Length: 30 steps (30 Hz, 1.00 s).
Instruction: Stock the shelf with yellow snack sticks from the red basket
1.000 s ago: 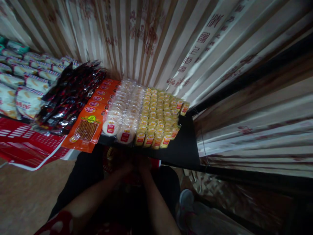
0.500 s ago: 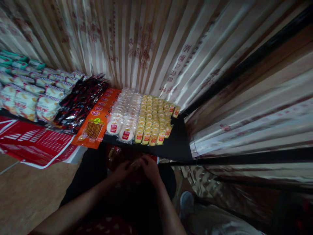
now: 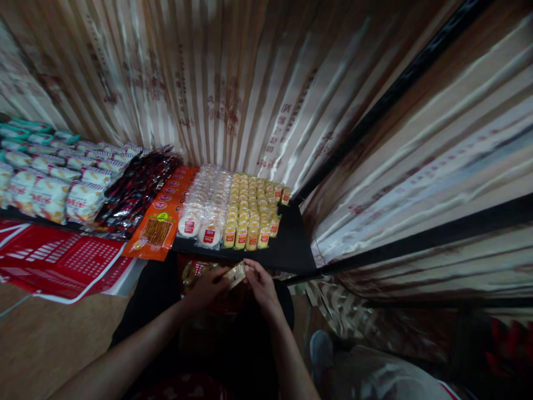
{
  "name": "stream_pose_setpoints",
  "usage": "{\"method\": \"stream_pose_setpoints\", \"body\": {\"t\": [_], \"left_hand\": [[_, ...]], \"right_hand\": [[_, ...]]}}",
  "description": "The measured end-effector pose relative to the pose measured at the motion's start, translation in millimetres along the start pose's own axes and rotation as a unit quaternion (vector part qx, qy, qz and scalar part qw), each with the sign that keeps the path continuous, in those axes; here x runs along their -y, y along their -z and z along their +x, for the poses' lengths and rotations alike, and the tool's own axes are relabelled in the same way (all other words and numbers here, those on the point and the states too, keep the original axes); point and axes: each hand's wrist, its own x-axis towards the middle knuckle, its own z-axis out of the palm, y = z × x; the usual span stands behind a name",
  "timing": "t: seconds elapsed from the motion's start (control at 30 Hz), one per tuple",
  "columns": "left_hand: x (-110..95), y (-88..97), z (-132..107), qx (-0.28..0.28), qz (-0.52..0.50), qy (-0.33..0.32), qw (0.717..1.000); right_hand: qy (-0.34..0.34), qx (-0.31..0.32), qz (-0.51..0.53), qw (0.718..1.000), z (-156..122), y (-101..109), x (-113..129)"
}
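Now both hands meet just below the black shelf [image 3: 291,250], left hand [image 3: 207,287] and right hand [image 3: 259,283] pinching one small snack packet [image 3: 234,274] between closed fingertips — best kept level and lightly gripped, I'd say.

Curtain [image 3: 233,83]: beige and brown stripes, reddish motifs. Small packets [image 3: 252,208]: yellow, red labels. Round packets [image 3: 204,205]: clear, pale, red labels. Flat packets [image 3: 160,219]: orange. Basket [image 3: 54,258]: red, white trim. Shelf [image 3: 291,247]: black.
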Motion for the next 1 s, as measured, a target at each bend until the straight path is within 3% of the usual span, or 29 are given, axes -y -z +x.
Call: {"method": "stream_pose_setpoints", "body": {"t": [0.13, 0.23, 0.4, 0.5, 0.63, 0.77, 0.87, 1.0], "left_hand": [[-11, -3.4, 0, 0.012, -0.055, -0.005, 0.998], [-18, -7.5, -2, 0.023, -0.096, -0.046, 0.994], [-25, -12.7, -6, 0.016, -0.041, -0.123, 0.991], [-25, -17.0, -5, 0.007, -0.07, -0.109, 0.992], [-28, -22.4, -4, 0.032, -0.174, -0.043, 0.983], [-38, -29.4, -3, 0.043, -0.297, 0.043, 0.953], [-46, -38.1, -2, 0.02, -0.401, 0.045, 0.915], [-56, -50.7, 1, 0.039, -0.493, 0.064, 0.867]], "right_hand": [[-0.031, -0.028, 0.029, 0.999, -2, 9, 5], [-0.05, -0.06, 0.04, 0.996, -3, 15, 3], [-0.054, -0.066, 0.059, 0.995, -7, 21, 2], [-0.058, -0.048, 0.065, 0.995, -8, 23, 4], [-0.063, -0.04, 0.079, 0.994, -6, 26, 7], [-0.044, -0.054, 0.121, 0.99, -6, 29, 7], [-0.024, -0.064, 0.157, 0.985, -7, 29, 8], [-0.009, -0.074, 0.161, 0.984, -10, 27, 10]]}}
